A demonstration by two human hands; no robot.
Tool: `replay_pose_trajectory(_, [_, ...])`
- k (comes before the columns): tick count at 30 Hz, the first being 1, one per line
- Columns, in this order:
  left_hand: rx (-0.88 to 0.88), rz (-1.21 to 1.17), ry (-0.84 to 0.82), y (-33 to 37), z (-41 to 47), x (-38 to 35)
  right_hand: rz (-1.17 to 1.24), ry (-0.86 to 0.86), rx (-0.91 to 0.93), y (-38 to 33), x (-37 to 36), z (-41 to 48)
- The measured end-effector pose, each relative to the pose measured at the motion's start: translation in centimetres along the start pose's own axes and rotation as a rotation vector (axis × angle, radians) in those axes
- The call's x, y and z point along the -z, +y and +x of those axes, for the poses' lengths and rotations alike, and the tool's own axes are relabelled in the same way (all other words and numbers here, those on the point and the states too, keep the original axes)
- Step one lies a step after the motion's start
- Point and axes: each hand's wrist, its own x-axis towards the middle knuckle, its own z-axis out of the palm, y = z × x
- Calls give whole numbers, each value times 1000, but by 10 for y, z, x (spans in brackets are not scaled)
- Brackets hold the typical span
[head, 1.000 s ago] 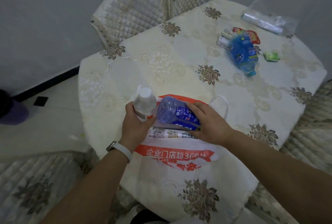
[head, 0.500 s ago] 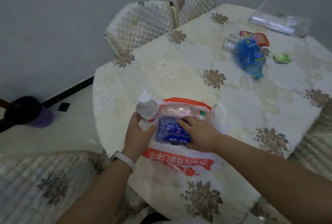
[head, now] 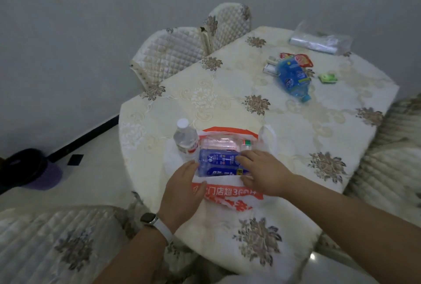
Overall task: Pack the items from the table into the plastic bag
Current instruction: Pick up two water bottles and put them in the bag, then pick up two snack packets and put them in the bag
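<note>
Two bare forearms enter from the bottom of the frame onto a table (head: 227, 83) draped in a cream embroidered cloth. The left hand (head: 182, 190), behind it a white-strapped wristwatch (head: 152, 220), has let go of the clear plastic bottle with a white cap (head: 185, 139) that it clasped half a second ago. It now pinches the near-left rim of the white plastic bag with orange-red printing (head: 232, 192), thumb on the printed band and fingers curled over the rim. The right hand (head: 264, 172) lies on the right end of the blue-labelled plastic bottle (head: 218, 164). That bottle was held over the bag's mouth a second ago and now lies on its side inside the bag, at lower centre. Whether the right hand clasps it or only presses it cannot be told. Just behind it in the bag lies a pale transparent bottle with a green cap (head: 224, 143). The white-capped bottle stands unheld at the bag's upper-left corner. At upper right, well apart, the unpacked items lie as before: a blue bottle on its side (head: 292, 78), red pouches (head: 300, 59), white boxes (head: 271, 68), a small green packet (head: 328, 77) and a clear wrapper holding a roll (head: 319, 42). The hands cover part of the bag's print. The base of the white-capped bottle is hidden, so whether it stands inside the bag cannot be told. The blue bottle partly hides the white boxes. Two quilted chairs (head: 173, 55) stand beyond the table.
</note>
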Motion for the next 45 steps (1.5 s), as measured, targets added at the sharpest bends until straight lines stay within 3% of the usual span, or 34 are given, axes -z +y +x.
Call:
replay_pose_trajectory(7, [-383,138,-67,-6,-9,-3,-62,163,-189,-33,3,-70])
replay_pose_trajectory(14, [-588,172,-70,43,-28,-15,-131,313,-357,-44,12,-144])
replay_pose_trajectory(22, [-760,216,-93,140,-68,-59,-101,388,-554,-9,25,-252])
replay_pose_trajectory(35, [-1174,221,-153,345,-142,-226,-88,627,-808,79,14,-500])
replay_pose_trajectory(45, [-1347,207,-241,455,-146,-320,-23,594,-1035,143,-8,-600])
